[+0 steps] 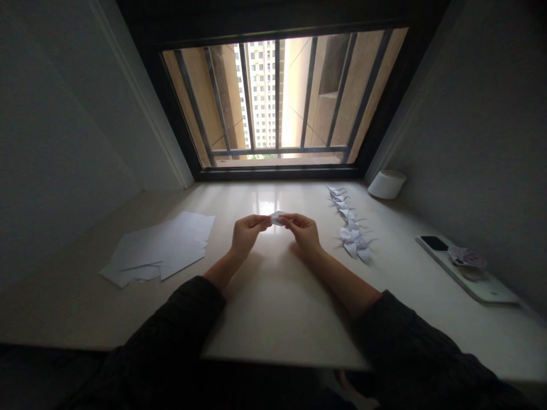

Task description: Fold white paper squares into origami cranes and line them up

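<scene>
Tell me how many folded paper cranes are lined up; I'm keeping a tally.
About 6, in a row on the counter right of the right hand, running toward the window. They overlap, so some may be hidden.

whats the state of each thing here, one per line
small folded paper: pinched between both hands, above the table
left hand: closed on the paper
right hand: closed on the paper
paper sheets: flat, loosely stacked
folded paper figures: finished, in a row
phone: face down
</scene>
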`<state>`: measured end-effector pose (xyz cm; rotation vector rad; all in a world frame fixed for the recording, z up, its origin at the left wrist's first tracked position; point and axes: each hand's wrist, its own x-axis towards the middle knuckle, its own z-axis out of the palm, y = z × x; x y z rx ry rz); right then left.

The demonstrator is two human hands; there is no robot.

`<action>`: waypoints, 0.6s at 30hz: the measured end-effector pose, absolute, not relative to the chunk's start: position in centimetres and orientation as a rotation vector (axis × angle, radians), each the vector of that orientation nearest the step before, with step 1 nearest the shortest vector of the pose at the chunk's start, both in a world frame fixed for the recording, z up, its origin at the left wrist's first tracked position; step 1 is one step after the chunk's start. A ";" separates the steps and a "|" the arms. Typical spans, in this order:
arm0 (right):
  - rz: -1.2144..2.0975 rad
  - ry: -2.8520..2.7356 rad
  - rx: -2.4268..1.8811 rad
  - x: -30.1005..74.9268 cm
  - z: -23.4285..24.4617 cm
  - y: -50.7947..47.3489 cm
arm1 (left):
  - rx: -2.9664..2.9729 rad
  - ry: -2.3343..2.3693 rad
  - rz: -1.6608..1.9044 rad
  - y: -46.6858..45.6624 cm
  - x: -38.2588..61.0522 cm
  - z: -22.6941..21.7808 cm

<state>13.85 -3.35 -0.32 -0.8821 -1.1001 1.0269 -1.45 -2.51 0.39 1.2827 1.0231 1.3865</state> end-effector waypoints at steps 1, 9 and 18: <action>1.032 -1.089 -0.876 13.8 -0.3 -3.4 | 1.284 1.020 1.388 -2.5 -1.5 0.3; 1.069 -1.031 -0.844 13.6 -0.5 -3.4 | 1.380 1.037 1.474 -2.5 -1.4 0.0; 1.063 -1.040 -0.779 14.0 -1.0 -2.8 | 1.282 0.999 1.342 -2.8 -1.4 0.9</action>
